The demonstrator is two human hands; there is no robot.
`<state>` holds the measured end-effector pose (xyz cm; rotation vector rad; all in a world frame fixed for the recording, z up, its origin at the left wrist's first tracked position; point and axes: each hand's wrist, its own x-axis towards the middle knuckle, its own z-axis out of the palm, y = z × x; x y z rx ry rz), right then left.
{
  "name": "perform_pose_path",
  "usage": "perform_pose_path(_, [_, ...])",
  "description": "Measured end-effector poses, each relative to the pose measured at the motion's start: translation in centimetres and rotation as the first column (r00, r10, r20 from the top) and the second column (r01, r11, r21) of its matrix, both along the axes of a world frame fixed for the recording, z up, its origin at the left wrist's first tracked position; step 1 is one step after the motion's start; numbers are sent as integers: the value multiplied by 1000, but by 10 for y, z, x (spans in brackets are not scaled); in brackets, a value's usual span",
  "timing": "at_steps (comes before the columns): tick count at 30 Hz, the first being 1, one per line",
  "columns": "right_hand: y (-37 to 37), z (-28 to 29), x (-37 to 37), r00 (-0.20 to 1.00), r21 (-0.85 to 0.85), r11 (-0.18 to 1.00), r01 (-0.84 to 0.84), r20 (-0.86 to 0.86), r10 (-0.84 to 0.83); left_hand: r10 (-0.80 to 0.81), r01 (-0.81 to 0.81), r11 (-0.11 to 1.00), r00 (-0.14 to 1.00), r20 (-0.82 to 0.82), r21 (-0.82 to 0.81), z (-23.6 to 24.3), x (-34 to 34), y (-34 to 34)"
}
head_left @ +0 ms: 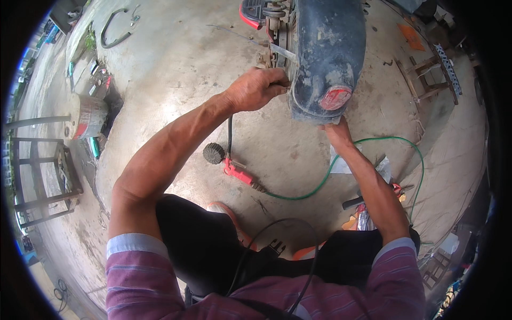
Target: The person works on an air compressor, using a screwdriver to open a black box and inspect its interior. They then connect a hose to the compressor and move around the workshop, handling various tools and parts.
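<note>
A dusty dark mudguard (325,48) with a round red reflector (335,97) fills the upper middle, beside a coil spring and metal hub parts (274,13). My left hand (255,88) is closed at its left edge, fingertips on something hidden. My right hand (336,133) reaches under the mudguard's lower end, fingers mostly hidden. Below my left hand, a red air gun (239,173) with a round dark gauge (214,153) lies on the floor, joined to a black hose and a green hose (301,196).
A metal frame (40,205) and a dirty bucket (85,117) stand at left. A wooden stool (426,77) is at upper right. Pliers, papers and other small items (365,218) lie by my right leg. A curved black rubber piece (109,45) lies at upper left.
</note>
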<state>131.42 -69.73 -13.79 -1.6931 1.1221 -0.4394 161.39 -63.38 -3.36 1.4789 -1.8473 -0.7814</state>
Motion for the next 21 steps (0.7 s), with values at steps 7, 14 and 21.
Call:
perform_pose_path(7, [131,-24,46,854,-74,867,-493,-233,466,62,-63,998,996,70,16,3,-1,8])
perform_pose_path(14, [220,-81,93,761,-560,542,-626,-590,269,28,-27,1000,998,61,-11,12,-10,4])
perform_pose_path(21, [224,-111,108,670,-559,401,-726,-707,226,119,-114,989,991,-53,97,-13,3,10])
